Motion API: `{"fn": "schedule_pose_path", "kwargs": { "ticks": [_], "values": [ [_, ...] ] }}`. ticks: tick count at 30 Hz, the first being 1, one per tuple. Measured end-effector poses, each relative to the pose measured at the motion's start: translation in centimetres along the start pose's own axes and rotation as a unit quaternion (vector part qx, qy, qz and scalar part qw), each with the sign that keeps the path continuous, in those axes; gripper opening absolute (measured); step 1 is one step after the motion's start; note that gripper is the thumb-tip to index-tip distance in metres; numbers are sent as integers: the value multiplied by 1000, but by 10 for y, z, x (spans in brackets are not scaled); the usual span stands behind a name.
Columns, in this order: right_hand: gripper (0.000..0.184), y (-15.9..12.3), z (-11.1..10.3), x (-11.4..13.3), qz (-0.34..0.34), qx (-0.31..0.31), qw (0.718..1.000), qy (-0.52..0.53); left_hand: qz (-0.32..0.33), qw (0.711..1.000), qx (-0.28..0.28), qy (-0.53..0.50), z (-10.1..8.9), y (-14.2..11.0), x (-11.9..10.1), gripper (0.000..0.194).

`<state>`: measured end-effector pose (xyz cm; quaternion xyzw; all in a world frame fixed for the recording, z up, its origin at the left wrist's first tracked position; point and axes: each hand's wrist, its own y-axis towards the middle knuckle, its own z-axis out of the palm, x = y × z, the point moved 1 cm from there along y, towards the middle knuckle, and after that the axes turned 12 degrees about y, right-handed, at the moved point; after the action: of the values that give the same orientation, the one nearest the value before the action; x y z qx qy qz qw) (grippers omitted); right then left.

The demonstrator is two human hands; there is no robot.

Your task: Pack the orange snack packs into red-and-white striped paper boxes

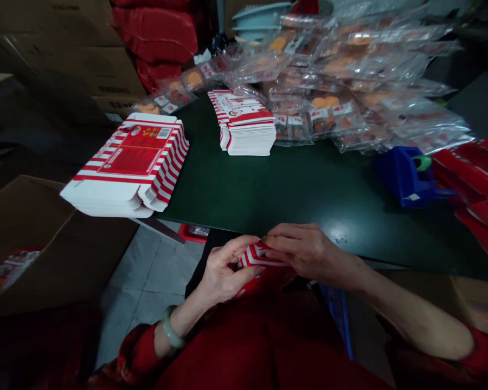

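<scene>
My left hand [228, 269] and my right hand [311, 250] meet just below the front edge of the dark green table [309, 187]. Both hands grip a small folded red-and-white striped carton [255, 256], whose lower part is hidden by my fingers. A pale green bangle [171, 327] circles my left wrist. Beyond my hands, a stack of flat striped cartons [242, 123] stands on the table. A larger stack of the same printed card [128, 167] lies at the table's left corner, overhanging the edge.
Clear plastic bags of packaged food [350, 70] are heaped across the back of the table. A blue tape dispenser [406, 176] sits at the right, beside red printed cartons [472, 184]. Cardboard boxes [44, 238] stand at the left, above a tiled floor [146, 276].
</scene>
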<state>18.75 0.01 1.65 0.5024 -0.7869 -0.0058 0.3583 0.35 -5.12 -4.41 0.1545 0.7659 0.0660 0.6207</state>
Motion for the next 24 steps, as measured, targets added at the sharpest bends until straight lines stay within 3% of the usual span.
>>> {"fn": "schedule_pose_path", "kwargs": {
  "ticks": [5,9,13,20,24],
  "values": [
    [28,-2,-7,5,-38,55,993,-97,26,997,-34,61,-4,-2,4,37],
    [26,-1,-4,8,-19,8,998,-52,65,993,-33,89,-3,-3,0,37],
    [36,4,0,14,43,-27,998,-31,30,998,2,51,1,-6,-3,54],
    [26,5,3,15,40,28,996,-77,-17,1000,17,-7,-1,-6,-2,55],
    [14,6,2,15,24,73,990,-121,0,1000,6,7,0,-6,0,51]
  ]
}}
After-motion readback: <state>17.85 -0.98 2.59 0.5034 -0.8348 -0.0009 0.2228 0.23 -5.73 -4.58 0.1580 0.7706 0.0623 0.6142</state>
